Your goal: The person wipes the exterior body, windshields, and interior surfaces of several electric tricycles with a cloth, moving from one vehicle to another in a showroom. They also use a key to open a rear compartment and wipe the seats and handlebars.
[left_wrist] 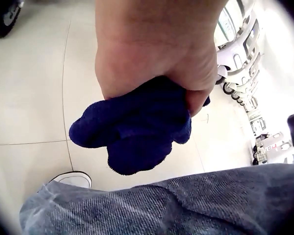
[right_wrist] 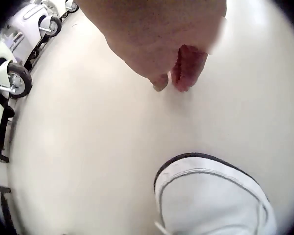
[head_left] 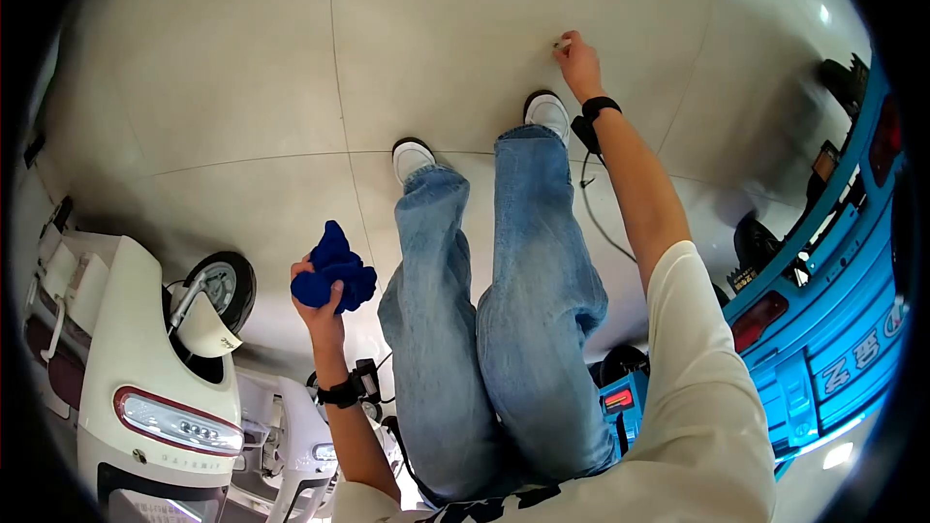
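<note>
A crumpled dark blue cloth [head_left: 334, 273] is gripped in my left hand [head_left: 318, 305], with the thumb across it, beside the left leg. In the left wrist view the cloth [left_wrist: 134, 127] hangs below the left hand [left_wrist: 156, 54], whose fingers it mostly hides. My right hand [head_left: 579, 66] is low over the floor, just beyond the right shoe [head_left: 547, 113]. In the right wrist view the right hand [right_wrist: 171, 49] has thumb and fingertips slightly apart; a tiny pale and dark spot shows by them in the head view, too small to tell if held.
White scooters [head_left: 160, 358] stand at the left, one with its front wheel [head_left: 221, 291] turned outward. A blue vehicle [head_left: 823, 329] with black wheels lies along the right. Tiled floor [head_left: 232, 68] spreads ahead, and a black cable [head_left: 601, 218] hangs by the right forearm.
</note>
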### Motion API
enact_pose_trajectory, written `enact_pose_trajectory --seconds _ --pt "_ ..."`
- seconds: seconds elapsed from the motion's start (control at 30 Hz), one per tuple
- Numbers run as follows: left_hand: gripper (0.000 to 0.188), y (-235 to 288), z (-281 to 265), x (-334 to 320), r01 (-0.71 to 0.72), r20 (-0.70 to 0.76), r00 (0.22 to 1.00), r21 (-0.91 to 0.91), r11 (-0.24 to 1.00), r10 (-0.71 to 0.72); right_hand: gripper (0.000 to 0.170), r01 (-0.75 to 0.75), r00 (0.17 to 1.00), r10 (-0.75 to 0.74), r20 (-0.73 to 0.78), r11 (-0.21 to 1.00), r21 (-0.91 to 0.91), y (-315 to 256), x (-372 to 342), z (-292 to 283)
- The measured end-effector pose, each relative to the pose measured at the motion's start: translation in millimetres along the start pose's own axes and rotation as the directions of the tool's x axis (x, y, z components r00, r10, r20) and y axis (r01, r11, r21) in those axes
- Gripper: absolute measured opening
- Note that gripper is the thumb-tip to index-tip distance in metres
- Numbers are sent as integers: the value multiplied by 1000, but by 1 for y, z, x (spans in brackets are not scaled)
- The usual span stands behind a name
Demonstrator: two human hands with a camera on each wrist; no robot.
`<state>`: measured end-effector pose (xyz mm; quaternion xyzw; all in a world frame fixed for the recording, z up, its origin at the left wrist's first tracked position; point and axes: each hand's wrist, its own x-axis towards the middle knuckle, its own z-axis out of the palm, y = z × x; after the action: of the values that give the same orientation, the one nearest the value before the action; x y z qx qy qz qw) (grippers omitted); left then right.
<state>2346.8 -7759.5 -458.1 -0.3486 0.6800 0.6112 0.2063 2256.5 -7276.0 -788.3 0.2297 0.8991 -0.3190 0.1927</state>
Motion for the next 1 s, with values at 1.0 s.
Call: enact_pose_trajectory --seconds 1.0 --pt "29 210 -54 -165 -267 -217 943 -36 963 253 8 485 447 -608 656 781 393 -478 -291 -202"
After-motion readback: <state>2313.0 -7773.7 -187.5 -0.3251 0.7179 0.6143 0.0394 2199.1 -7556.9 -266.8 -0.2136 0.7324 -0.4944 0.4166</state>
